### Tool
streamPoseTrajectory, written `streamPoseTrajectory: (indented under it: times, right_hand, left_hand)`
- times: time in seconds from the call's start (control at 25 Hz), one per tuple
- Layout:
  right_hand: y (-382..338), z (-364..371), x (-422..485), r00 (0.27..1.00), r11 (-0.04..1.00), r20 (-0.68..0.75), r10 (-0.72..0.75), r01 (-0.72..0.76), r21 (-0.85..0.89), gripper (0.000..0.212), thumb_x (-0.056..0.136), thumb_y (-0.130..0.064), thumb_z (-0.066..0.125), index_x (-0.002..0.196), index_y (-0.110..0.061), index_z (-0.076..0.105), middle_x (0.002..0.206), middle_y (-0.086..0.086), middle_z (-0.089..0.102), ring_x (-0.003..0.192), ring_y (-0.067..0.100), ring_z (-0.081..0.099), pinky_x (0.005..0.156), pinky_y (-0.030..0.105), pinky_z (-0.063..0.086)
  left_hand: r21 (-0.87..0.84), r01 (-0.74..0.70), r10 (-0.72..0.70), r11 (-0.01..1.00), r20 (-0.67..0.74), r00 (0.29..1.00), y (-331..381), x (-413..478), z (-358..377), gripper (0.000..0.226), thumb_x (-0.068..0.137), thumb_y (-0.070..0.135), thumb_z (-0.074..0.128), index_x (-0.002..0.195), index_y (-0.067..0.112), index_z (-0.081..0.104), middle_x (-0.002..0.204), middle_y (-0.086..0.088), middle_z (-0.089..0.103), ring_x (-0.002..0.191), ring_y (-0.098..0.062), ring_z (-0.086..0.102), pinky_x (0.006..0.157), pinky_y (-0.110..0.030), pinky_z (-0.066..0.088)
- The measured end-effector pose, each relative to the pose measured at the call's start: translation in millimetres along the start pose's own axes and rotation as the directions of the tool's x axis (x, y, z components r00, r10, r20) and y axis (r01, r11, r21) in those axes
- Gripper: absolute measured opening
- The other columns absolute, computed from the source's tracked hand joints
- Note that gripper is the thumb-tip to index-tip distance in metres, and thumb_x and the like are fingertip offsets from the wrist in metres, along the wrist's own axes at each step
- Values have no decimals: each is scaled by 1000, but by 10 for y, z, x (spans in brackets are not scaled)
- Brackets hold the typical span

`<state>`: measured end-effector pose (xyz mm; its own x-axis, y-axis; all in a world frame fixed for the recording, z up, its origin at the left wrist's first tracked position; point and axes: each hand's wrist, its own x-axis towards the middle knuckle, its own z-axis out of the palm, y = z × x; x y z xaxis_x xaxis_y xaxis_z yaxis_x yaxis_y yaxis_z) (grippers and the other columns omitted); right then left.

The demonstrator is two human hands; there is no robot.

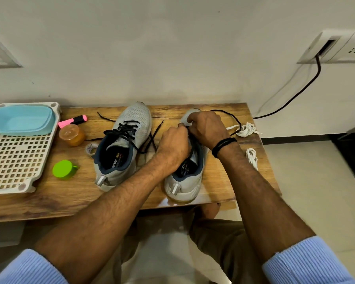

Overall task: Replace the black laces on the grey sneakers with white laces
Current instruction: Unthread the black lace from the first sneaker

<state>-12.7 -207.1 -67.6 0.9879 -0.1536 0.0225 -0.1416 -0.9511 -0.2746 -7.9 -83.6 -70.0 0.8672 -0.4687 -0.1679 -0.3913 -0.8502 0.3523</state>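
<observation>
Wooden table (70, 197), two grey sneakers (131, 119), toes to the wall. Both hands curl over the right sneaker (182, 185) at its eyelets. The right hand (205, 128) pinches the black lace (232, 116) looping out behind it. The left hand (173, 144) hides its grip, can't tell. The white laces (246, 130) lie nearby.

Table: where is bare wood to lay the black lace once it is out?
Bare: the table's front strip, bordered by the tray, green cup and left sneaker's heel. A smaller patch lies between the right sneaker and the nearer white lace bundle, partly under the right forearm. Crowded: between the sneakers, and between tray and left sneaker.
</observation>
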Motion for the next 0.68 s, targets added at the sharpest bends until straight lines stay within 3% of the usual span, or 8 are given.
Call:
streamPoseTrajectory:
  times: [0.08,0.24,0.36,0.48,0.56,0.68]
  right_hand:
    - [-10,16,-1,1000,1000,-21,-2,3,4,21,91,-20,56,94,-6,71,94,15,71,92,36,63,71,35,42]
    - [-19,52,-21,987,987,-62,151,-147,65,23,90,-21,54,82,-4,67,82,15,68,81,35,60,64,32,33]
    - [36,119,-57,947,928,-82,312,-285,239,22,85,-18,56,66,-7,58,64,9,56,65,30,51,59,30,32]
    - [45,155,-44,894,876,-127,430,-378,300,20,85,-21,58,74,-5,60,67,11,58,67,30,53,58,32,36]
    - [51,155,-34,931,925,-120,344,-314,212,19,88,-18,55,94,-3,66,88,17,66,83,36,60,67,36,41]
    - [77,100,-41,996,994,-76,41,-33,109,27,92,-11,56,116,-11,68,112,17,62,102,35,58,83,37,44]
  left_hand:
    - [2,-14,14,1000,-23,1000,-10,-5,8,33,97,10,48,129,1,50,113,-21,62,105,-38,60,71,-35,36]
    - [-55,-22,22,998,-12,1000,-64,40,14,27,97,13,49,123,6,54,110,-21,63,104,-40,59,73,-38,40]
    - [-111,3,1,994,41,999,-102,62,-32,23,93,12,49,114,12,58,109,-19,62,107,-39,57,85,-48,51]
    - [-113,-4,11,994,64,998,-107,54,-81,31,89,8,48,118,14,58,109,-17,61,108,-39,56,91,-55,51]
    - [-118,-16,22,993,48,999,-155,60,-81,33,90,8,49,122,13,59,108,-18,62,106,-37,57,89,-49,53]
    - [-129,-14,18,992,31,999,-234,41,-96,27,93,8,50,117,9,61,106,-18,63,101,-37,60,80,-40,50]
